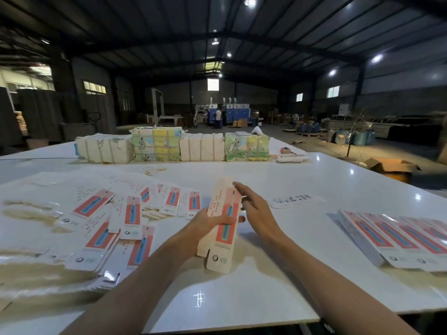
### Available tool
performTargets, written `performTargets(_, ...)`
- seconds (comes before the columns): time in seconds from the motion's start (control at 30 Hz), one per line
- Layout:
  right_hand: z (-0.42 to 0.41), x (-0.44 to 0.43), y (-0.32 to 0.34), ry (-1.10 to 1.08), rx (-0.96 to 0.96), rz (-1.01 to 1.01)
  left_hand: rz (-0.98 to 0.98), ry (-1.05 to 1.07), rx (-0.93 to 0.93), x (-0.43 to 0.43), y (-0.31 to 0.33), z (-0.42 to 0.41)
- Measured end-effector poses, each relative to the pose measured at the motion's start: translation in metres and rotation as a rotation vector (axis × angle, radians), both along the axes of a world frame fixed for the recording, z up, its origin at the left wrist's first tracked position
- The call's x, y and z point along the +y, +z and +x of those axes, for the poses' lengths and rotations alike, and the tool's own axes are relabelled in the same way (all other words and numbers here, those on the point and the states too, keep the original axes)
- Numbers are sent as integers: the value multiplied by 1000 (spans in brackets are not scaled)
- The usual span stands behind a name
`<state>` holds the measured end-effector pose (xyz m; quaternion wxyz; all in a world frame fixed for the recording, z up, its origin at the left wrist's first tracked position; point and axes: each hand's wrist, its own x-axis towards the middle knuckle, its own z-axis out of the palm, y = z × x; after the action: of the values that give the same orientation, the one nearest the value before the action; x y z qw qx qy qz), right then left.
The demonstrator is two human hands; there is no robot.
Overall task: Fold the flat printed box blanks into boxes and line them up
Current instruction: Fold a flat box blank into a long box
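One Box in Hand, Print Illegible

Red lettering on the side panel of the box (223, 223) and the small print by its round logo are too blurred to read. The front shows a red panel with a blue item. The left hand (208, 222) grips the box mid-length, thumb across the front, above the near edge of the tabletop (266, 274). The right hand (254, 209), fingers straight, touches its upper right edge. Loose flat blanks (130, 213) lie toward the left edge (overlapping), and a row of folded boxes (399, 238) sits at the right edge.

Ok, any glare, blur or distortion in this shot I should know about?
Head view: wide lens bows the table; ceiling lamps glint off its gloss; the hall behind is dim; the box blank in the left hand looks slightly soft.
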<state>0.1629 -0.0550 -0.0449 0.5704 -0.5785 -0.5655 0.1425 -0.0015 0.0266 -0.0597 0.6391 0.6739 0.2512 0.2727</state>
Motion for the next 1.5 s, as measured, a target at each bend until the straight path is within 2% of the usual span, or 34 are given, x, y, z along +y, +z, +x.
performTargets(0.13, -1, -4, -2, 5, -17, -12, 0, -31, -40, -4, -6, -2)
performTargets(0.3, -4, -4, -4, 51, 107, -65, -148, 10, -103, -14, -4, -6)
performTargets(0.47, 1, -3, 5, 83, 161, -104, -330, -54, -148, -18, 0, -6)
performTargets(0.6, 11, -6, 16, 93, 197, -70, -261, -176, -89, -19, -2, -10)
performTargets(0.73, 14, -8, 16, 123, 53, -178, -281, -173, -79, -18, -2, -10)
performTargets(0.87, 20, -11, 17, 233, 214, -278, -300, -237, -86, -20, 1, -13)
performTargets(1.13, 23, -13, 20, 414, 462, -231, -288, -271, -139, -20, 1, -9)
performTargets(1.2, 22, -11, 20, 464, 519, -187, -337, -315, -167, -19, -2, -7)
performTargets(1.33, 14, -7, 18, 448, 620, -112, -307, -238, -177, -16, -8, 5)
performTargets(1.4, 11, -7, 17, 417, 608, -47, -393, -226, -247, -13, -9, 7)
performTargets(1.5, 5, -8, 16, 355, 577, 32, -647, -258, -445, -7, -6, 6)
